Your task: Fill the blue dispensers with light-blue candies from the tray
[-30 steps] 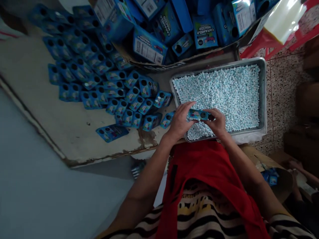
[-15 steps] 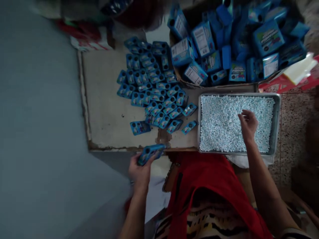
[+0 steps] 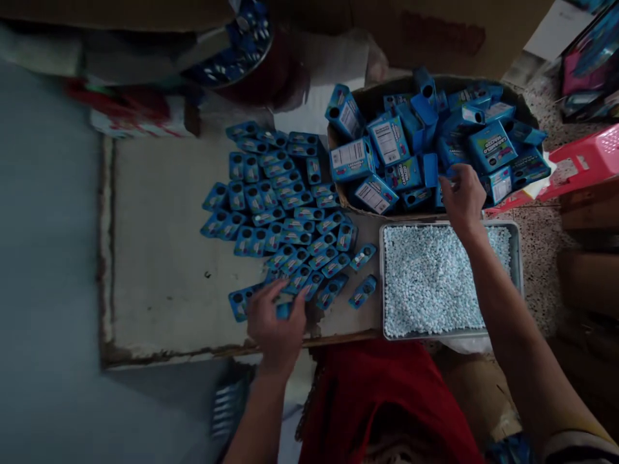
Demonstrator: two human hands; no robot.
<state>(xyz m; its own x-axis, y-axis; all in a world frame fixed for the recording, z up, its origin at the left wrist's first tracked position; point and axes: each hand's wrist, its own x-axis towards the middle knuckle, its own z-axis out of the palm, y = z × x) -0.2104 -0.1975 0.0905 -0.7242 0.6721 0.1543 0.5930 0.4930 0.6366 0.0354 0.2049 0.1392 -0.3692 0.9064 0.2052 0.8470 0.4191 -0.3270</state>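
Note:
My left hand [image 3: 278,322] is low over the front of the table, its fingers and thumb around a small blue candy box [image 3: 284,310]. Beside it lies another blue box [image 3: 238,304], partly covered by the fingers. Many such boxes with round holes in their tops stand packed together [image 3: 278,193] just beyond. My right hand [image 3: 465,198] reaches over the near edge of a carton [image 3: 358,207] filled with blue boxes, thumb and fingers apart over one box [image 3: 439,196]. Whether its fingertips touch that box is unclear. Below my right forearm, a metal tray [image 3: 382,283] holds small pale-blue and white pellets [image 3: 430,283].
A dark red tub [image 3: 261,80] of blue-and-white pieces stands at the back. White card [image 3: 333,64] lies near it, and a red-and-white box [image 3: 140,119] sits at back left. The table's front edge [image 3: 164,357] runs before me. Pink-red plastic [image 3: 585,154] is right of the carton.
My right hand has moved from above the pellet tray to the carton of boxes. My left hand has brought its blue box from before the table edge onto the table. The view has shifted.

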